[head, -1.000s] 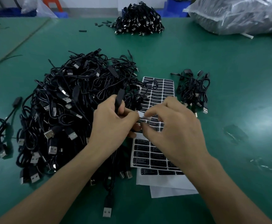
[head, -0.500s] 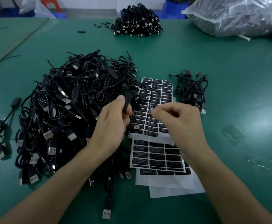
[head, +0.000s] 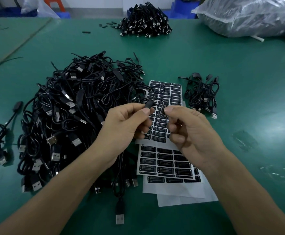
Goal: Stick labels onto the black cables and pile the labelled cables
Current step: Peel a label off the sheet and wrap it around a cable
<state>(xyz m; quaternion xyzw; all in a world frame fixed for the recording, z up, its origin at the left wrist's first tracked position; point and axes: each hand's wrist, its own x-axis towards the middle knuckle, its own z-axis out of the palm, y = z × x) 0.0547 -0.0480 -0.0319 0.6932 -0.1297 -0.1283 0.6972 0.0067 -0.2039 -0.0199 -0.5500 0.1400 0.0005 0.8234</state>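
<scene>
A person's two bare hands are working above a green surface (head: 240,73). The left hand (head: 126,122) is pinching the slim black block of one black cable (head: 149,104), its grip curled around it. The right hand (head: 191,131) is gripping a black label (head: 162,107) at thumb and fingertip, just beside that block. It is showing "LED CONTROLLER" in white, with finer lines too small to read.

Two label sheets (head: 167,92) carrying the same words are lying under the hands, which are partly hiding them. Blank white backing paper (head: 180,195) is showing beneath.

Three cable heaps are sitting on the surface: a large tangled pile (head: 74,116) at left, a small pile (head: 201,95) at right and a far pile (head: 145,22). The frame is cutting off a clear plastic bag (head: 250,16), whose contents are hard to make out.
</scene>
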